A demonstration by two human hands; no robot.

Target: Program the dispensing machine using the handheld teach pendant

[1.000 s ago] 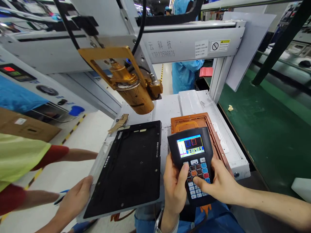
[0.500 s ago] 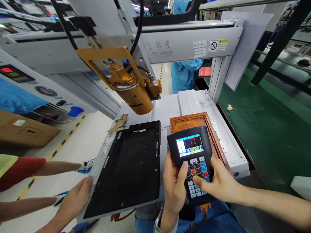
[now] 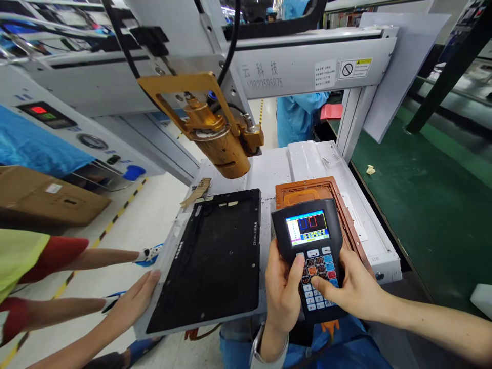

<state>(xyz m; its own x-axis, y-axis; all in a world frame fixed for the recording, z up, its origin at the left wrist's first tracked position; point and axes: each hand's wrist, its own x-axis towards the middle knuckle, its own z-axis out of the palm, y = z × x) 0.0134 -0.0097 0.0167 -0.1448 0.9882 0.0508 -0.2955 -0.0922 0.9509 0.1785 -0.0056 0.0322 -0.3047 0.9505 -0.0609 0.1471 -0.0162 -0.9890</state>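
Observation:
A black handheld controller [image 3: 282, 218] with a lit screen and a keypad is held upright between my hands. My left hand [image 3: 280, 297] wraps its left side, the thumb on the upper left keys. My right hand [image 3: 355, 289] grips the right side, its thumb lying over the keys in the middle of the pad. Behind the controller an orange-brown frame fixture [image 3: 342, 205] lies on the white machine bed, partly hidden. To the left of it rests a black tray-like fixture [image 3: 215, 256] with a shallow recess.
Another person's hand [image 3: 134, 302] touches the bed's left edge. A gold dispensing cylinder [image 3: 223, 148] hangs above the bed from the gantry [image 3: 300, 66]. A torn cardboard piece [image 3: 198, 192] lies behind the black fixture. A green bench [image 3: 407, 205] runs along the right.
The whole view has shifted slightly, so things appear a little farther right. Both hands keep their hold on the controller, with the thumbs in about the same places.

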